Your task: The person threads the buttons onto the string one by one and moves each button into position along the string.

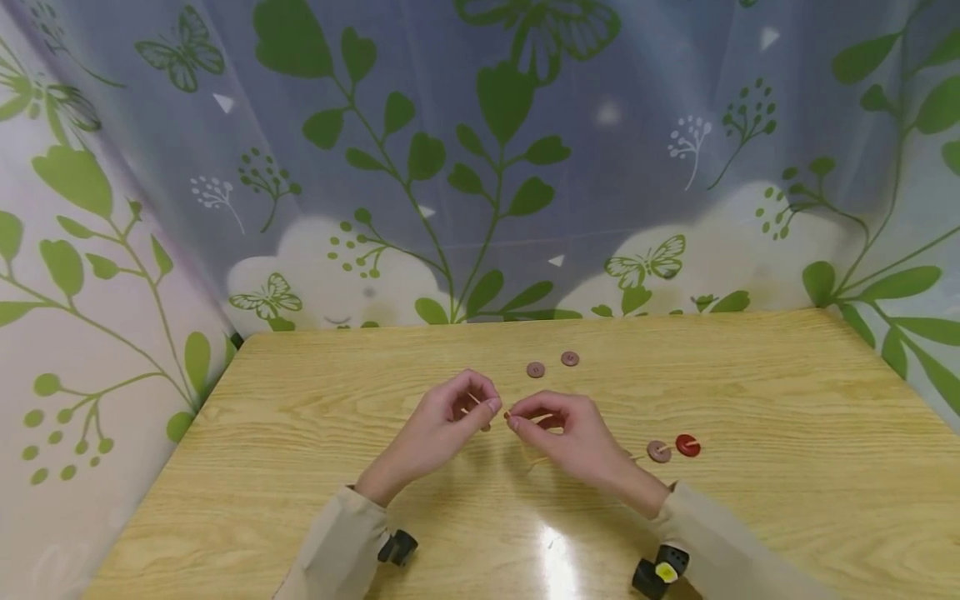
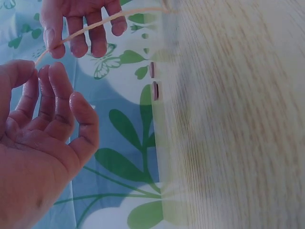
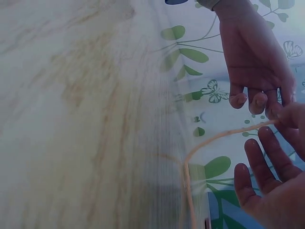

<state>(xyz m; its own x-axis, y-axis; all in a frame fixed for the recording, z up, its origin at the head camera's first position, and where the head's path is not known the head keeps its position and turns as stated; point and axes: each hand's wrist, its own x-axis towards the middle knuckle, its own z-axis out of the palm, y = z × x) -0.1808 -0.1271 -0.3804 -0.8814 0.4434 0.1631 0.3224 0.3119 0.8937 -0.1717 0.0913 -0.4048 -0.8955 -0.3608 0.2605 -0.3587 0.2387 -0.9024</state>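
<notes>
Above the near middle of the desk (image 1: 300, 417), a thin pale orange cord (image 2: 97, 24) is held up between two bare hands. Left hand (image 1: 453, 417): thumb and forefinger pinch the cord at their tips; the other fingers are bent and stand a little apart. Right hand (image 1: 570, 433): thumb and forefinger likewise pinch the cord, just beside the left fingertips; its other fingers are slightly curled and spaced. A small brownish spot shows at the right fingertips in the head view; whether it is a separate object cannot be told.

From the right hand the cord droops in a curve toward the desk. Further right, it runs to a brown button (image 1: 659, 452) and, just beside that, a red button (image 1: 687, 445); a length of cord shows across the face of each.

Beyond the hands, two brown buttons lie flat on the desk, near each other but apart: one nearer (image 1: 536, 369), one slightly farther and to the right (image 1: 570, 358). Both forearms are in beige sleeves (image 1: 333, 542), each with a black device (image 1: 397, 547) at the wrist. Behind the desk hangs a curtain (image 1: 637, 125) printed with green leaves and butterflies.
</notes>
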